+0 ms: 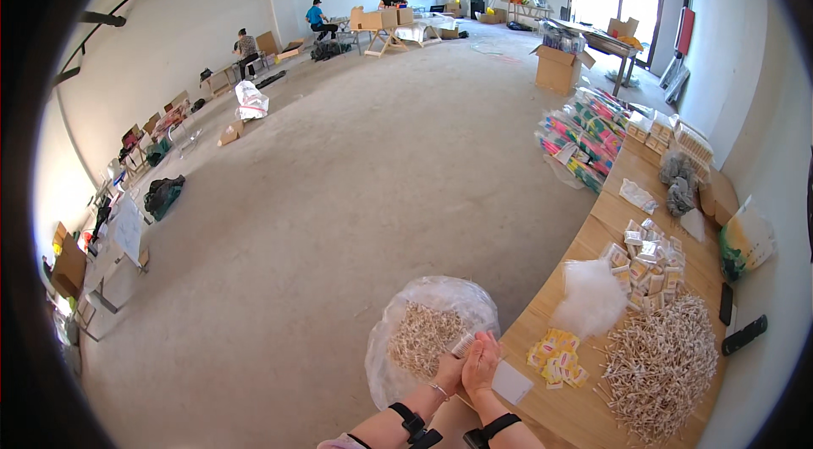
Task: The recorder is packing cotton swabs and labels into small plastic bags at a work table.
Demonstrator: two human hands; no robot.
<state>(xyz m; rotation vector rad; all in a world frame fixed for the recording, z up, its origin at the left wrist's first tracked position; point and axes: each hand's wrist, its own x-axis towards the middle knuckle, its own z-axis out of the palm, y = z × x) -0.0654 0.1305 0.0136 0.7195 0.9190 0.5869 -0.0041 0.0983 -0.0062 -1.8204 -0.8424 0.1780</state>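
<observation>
My left hand point(448, 373) and my right hand point(482, 363) are closed together round a small bundle of cotton swabs point(461, 346). The swabs' ends stick out beyond the fingers, while the rest is hidden in my palms. Below and to the left, a large clear plastic bag point(380, 361) stands open, with a heap of loose cotton swabs point(426, 332) inside. A flat white piece point(511, 382) lies on the table edge beside my right hand. Farther right are yellow printed cards point(557, 357) and a big pile of loose swabs point(665, 364).
The wooden table point(542, 305) runs along the right wall, bearing clear plastic bags point(590, 296), small packed boxes point(650, 263) and a dark phone-like object point(745, 335). Colourful wrapped bundles point(584, 135) and a cardboard box point(556, 69) stand beyond. Several people sit at far tables.
</observation>
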